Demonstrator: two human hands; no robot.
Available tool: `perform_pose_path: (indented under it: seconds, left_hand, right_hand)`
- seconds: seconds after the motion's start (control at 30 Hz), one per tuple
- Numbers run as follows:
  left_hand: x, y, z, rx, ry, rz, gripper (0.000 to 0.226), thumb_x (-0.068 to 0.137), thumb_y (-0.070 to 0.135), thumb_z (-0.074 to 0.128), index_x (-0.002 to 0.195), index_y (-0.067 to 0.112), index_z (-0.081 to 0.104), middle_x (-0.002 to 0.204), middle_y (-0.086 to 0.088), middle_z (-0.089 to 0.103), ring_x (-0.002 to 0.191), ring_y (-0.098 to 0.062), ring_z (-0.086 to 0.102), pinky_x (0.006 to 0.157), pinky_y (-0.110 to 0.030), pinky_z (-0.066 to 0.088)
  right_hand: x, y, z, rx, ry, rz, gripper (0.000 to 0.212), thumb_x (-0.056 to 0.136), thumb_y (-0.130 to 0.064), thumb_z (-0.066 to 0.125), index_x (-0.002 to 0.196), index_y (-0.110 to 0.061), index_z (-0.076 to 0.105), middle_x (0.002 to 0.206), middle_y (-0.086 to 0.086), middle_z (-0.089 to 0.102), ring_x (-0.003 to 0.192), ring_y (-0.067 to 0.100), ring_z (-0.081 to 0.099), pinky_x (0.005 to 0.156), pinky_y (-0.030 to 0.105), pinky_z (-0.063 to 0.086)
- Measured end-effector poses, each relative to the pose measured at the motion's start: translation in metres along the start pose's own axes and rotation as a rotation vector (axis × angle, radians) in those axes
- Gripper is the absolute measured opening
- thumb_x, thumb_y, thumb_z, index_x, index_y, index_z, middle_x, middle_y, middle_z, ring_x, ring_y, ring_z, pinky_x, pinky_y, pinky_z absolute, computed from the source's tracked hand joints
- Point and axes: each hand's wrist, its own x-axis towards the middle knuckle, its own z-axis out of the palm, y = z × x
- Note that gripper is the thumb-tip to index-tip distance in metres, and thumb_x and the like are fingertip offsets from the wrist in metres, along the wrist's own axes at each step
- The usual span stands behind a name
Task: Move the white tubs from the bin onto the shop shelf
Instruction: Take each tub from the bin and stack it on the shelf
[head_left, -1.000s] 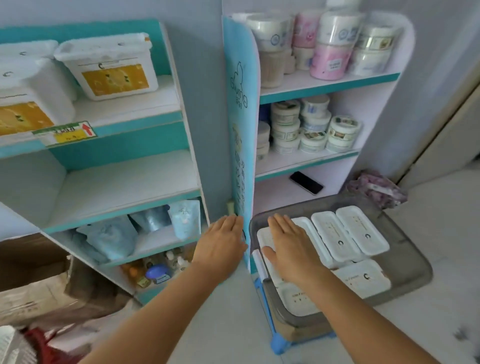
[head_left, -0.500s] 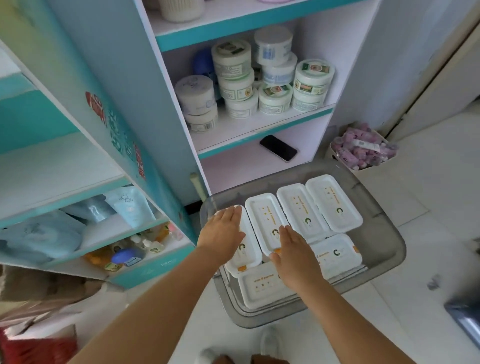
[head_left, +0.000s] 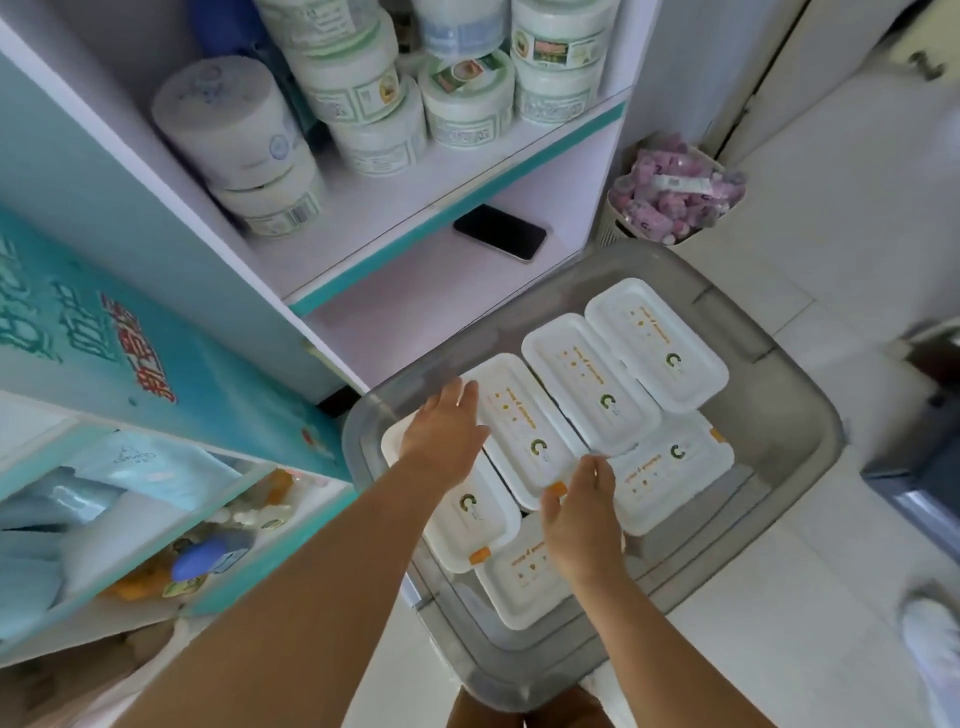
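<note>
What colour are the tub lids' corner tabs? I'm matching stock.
Orange, seen on the tab in the head view.

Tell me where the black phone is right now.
In the head view, the black phone lies flat on the bottom shelf, below the round jars and just behind the grey bin of white tubs.

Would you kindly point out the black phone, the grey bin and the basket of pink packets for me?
black phone (head_left: 500, 231), head view, middle of its dark screen.
grey bin (head_left: 802, 415), head view, bare right-hand wall by the rim.
basket of pink packets (head_left: 610, 223), head view, its pale left wall.
</note>
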Motion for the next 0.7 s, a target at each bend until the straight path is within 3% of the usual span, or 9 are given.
perform_pose_path:
  seconds: [0.17, 0.3, 0.43, 0.53, 0.6, 0.7]
  left_hand:
    - [0.015, -0.006, 0.006, -0.031, 0.064, 0.045, 0.063, 0.099, 0.035, 0.04, 0.149, 0.01, 0.012, 0.149, -0.006, 0.014, 0.13, -0.026, 0.034, 0.107, -0.034, 0.034]
    - [0.019, -0.005, 0.012, -0.093, 0.132, 0.047, 0.066, 0.096, 0.037, 0.047, 0.147, 0.009, 0.017, 0.145, -0.009, 0.019, 0.129, -0.026, 0.031, 0.108, -0.034, 0.034]
    - [0.02, 0.0, 0.013, -0.19, 0.169, 0.025, 0.073, 0.092, 0.035, 0.056, 0.148, 0.008, 0.016, 0.145, -0.012, 0.019, 0.134, -0.026, 0.025, 0.111, -0.034, 0.032]
    - [0.015, 0.003, 0.012, -0.259, 0.181, 0.0, 0.077, 0.091, 0.034, 0.059, 0.149, 0.009, 0.014, 0.146, -0.012, 0.021, 0.134, -0.025, 0.026, 0.11, -0.035, 0.035]
    - [0.01, 0.005, 0.011, -0.269, 0.18, -0.014, 0.08, 0.089, 0.035, 0.061, 0.149, 0.01, 0.014, 0.147, -0.012, 0.023, 0.135, -0.026, 0.026, 0.11, -0.036, 0.033]
    - [-0.002, 0.006, 0.008, -0.284, 0.196, -0.032, 0.075, 0.084, 0.039, 0.067, 0.142, 0.012, 0.028, 0.141, -0.01, 0.036, 0.13, -0.028, 0.033, 0.108, -0.042, 0.037]
  right_hand:
    - [0.005, -0.01, 0.018, 0.191, 0.123, 0.136, 0.069, 0.098, -0.019, 0.046, 0.149, -0.001, 0.004, 0.154, 0.019, 0.015, 0.136, 0.031, 0.035, 0.101, 0.034, 0.041]
    - [0.009, -0.014, 0.029, 0.396, 0.248, 0.261, 0.056, 0.094, -0.013, 0.047, 0.144, -0.012, 0.023, 0.136, 0.012, 0.047, 0.119, 0.029, 0.053, 0.095, 0.041, 0.049]
    - [0.013, -0.018, 0.034, 0.483, 0.292, 0.332, 0.051, 0.093, -0.011, 0.046, 0.141, -0.014, 0.028, 0.13, 0.009, 0.055, 0.116, 0.028, 0.058, 0.094, 0.047, 0.051]
    - [0.01, -0.014, 0.031, 0.497, 0.305, 0.353, 0.047, 0.093, -0.009, 0.046, 0.138, -0.013, 0.033, 0.12, 0.007, 0.06, 0.107, 0.025, 0.062, 0.09, 0.04, 0.053]
    - [0.004, -0.008, 0.025, 0.486, 0.314, 0.334, 0.045, 0.093, -0.007, 0.047, 0.136, -0.011, 0.035, 0.11, 0.005, 0.062, 0.099, 0.023, 0.064, 0.08, 0.032, 0.054]
    - [-0.006, -0.001, 0.011, 0.464, 0.32, 0.289, 0.043, 0.093, -0.006, 0.048, 0.134, -0.01, 0.039, 0.106, 0.003, 0.063, 0.094, 0.021, 0.065, 0.069, 0.024, 0.051]
